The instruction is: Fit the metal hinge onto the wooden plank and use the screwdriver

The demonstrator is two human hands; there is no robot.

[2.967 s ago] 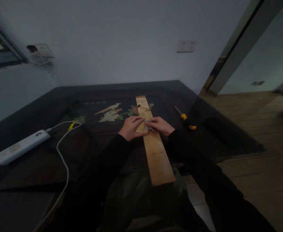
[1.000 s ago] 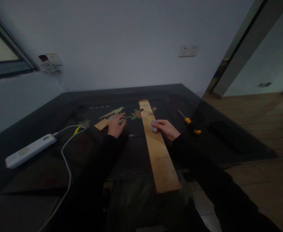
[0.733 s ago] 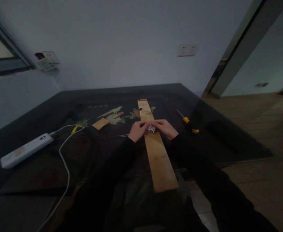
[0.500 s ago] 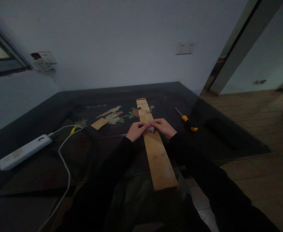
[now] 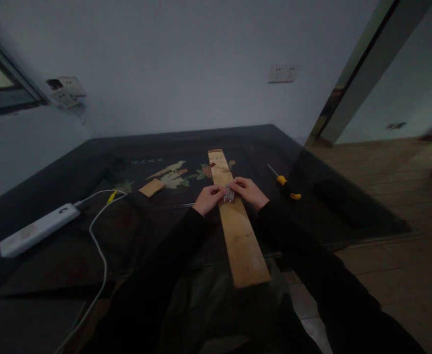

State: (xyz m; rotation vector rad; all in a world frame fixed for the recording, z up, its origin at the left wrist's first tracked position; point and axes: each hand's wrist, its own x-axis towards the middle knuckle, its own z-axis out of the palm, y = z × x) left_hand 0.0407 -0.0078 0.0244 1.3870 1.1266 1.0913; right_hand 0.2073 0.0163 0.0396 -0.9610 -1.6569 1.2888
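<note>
A long wooden plank [image 5: 238, 231] lies lengthwise on the dark table [image 5: 72, 246], its near end sticking out over the edge. On its middle sits a small metal hinge [image 5: 229, 194]. My left hand [image 5: 208, 199] and my right hand [image 5: 248, 191] meet over it, fingers curled and pinching the hinge from both sides. A small wooden block [image 5: 152, 187] lies on the table to the left of my left hand.
A yellow-handled screwdriver [image 5: 285, 182] lies right of the plank. A white power strip [image 5: 37, 229] with its cable [image 5: 98, 255] lies at the left. The tabletop bears a painted bird and flower picture [image 5: 171, 174]. Wooden floor stretches to the right.
My left hand set the small wooden block down on the table at the left, then came back to the hinge. My right hand stayed on the hinge.
</note>
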